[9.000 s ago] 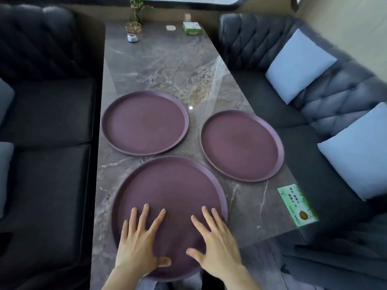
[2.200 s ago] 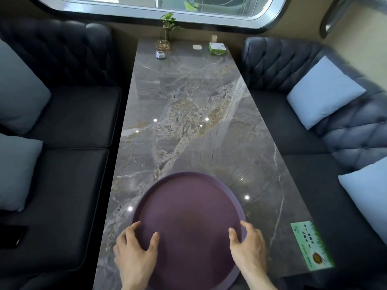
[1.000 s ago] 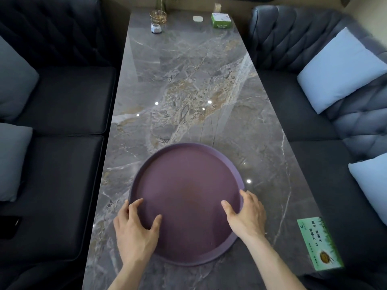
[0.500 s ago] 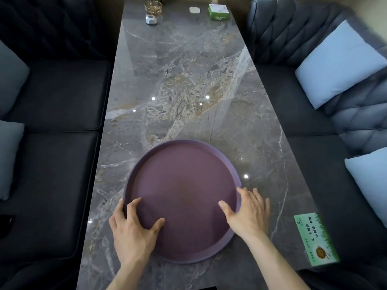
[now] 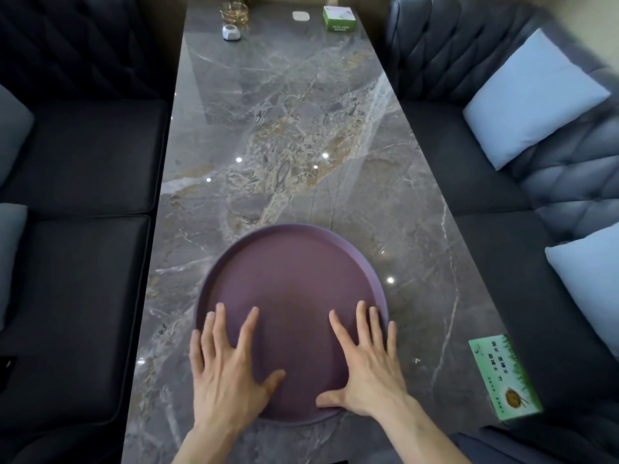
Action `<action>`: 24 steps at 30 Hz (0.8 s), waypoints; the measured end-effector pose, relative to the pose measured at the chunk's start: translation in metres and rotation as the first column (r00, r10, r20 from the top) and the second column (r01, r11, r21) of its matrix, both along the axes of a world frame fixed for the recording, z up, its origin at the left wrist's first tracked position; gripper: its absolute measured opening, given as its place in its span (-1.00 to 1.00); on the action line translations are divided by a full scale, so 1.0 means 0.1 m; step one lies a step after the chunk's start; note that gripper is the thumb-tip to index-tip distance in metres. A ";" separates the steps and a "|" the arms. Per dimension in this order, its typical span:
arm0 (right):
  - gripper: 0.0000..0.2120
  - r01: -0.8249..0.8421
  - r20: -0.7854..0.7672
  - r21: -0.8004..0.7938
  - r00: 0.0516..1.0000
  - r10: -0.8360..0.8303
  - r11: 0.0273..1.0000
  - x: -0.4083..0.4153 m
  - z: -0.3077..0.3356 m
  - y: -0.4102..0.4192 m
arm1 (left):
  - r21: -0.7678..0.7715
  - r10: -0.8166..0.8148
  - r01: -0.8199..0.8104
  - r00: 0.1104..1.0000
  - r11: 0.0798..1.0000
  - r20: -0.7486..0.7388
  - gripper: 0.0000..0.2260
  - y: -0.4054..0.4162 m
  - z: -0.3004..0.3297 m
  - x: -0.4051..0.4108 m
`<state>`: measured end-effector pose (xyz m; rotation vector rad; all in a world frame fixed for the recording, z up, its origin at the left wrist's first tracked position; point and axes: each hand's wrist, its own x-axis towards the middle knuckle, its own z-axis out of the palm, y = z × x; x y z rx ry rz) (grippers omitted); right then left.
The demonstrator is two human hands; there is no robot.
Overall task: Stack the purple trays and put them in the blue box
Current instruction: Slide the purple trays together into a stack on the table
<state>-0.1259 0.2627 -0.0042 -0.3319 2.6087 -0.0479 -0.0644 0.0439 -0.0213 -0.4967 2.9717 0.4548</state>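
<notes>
One round purple tray [image 5: 291,283] shows on the near part of the grey marble table [image 5: 284,135]; whether other trays lie under it I cannot tell. My left hand [image 5: 227,366] rests flat on its near left part, fingers spread. My right hand [image 5: 365,363] lies flat on its near right part, fingers spread, the outer fingers over the rim. Neither hand grips anything. No blue box is in view.
A green printed card [image 5: 504,376] lies at the table's near right corner. At the far end stand a glass [image 5: 233,12], a small white holder [image 5: 231,32], a white pad [image 5: 300,16] and a green box [image 5: 339,18]. Dark sofas with pale cushions [image 5: 532,95] flank the table.
Both hands have let go of the tray's side rims and moved inward, now lying flat on its surface. The tray stays in the same place on the table.
</notes>
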 end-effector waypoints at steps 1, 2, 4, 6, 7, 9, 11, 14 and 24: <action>0.39 -0.001 0.010 0.012 1.000 0.000 1.000 -0.01 0.00 -0.01 | 0.024 -0.039 0.038 0.999 0.999 0.033 0.06 0.03 -0.02 0.00; 0.39 0.002 0.017 0.020 1.000 -0.002 1.000 -0.01 0.00 -0.03 | 0.048 -0.073 0.071 0.995 0.996 0.061 0.09 0.05 -0.06 0.01; 0.38 0.014 0.015 0.015 1.000 -0.014 1.000 0.00 0.00 -0.04 | 0.067 -0.127 0.122 0.988 0.990 0.088 0.13 0.07 -0.13 0.03; 0.37 0.031 0.011 0.008 0.999 -0.031 0.999 -0.01 0.00 -0.03 | 0.049 -0.136 0.132 0.987 0.990 0.086 0.14 0.07 -0.16 0.03; 0.38 0.034 0.016 0.008 0.999 -0.035 0.999 -0.01 -0.01 -0.04 | 0.038 -0.135 0.132 0.987 0.991 0.088 0.14 0.07 -0.16 0.03; 0.38 0.038 0.017 0.009 0.999 -0.039 0.999 -0.02 0.00 -0.06 | 0.024 -0.126 0.124 0.989 0.992 0.084 0.14 0.05 -0.17 0.02; 0.39 0.050 0.012 0.012 0.999 -0.050 0.999 -0.03 0.02 -0.08 | 0.018 -0.117 0.116 0.990 0.993 0.081 0.14 0.06 -0.16 -0.01; 0.39 0.059 0.016 0.025 0.998 -0.059 0.998 -0.04 0.04 -0.10 | 0.029 -0.115 0.113 0.989 0.993 0.093 0.14 0.07 -0.12 -0.03; -0.17 0.160 0.068 -0.135 0.986 -0.152 0.978 -0.37 0.32 -0.03 | 0.115 -0.156 0.150 0.987 0.982 0.044 -0.53 -0.38 0.18 -0.15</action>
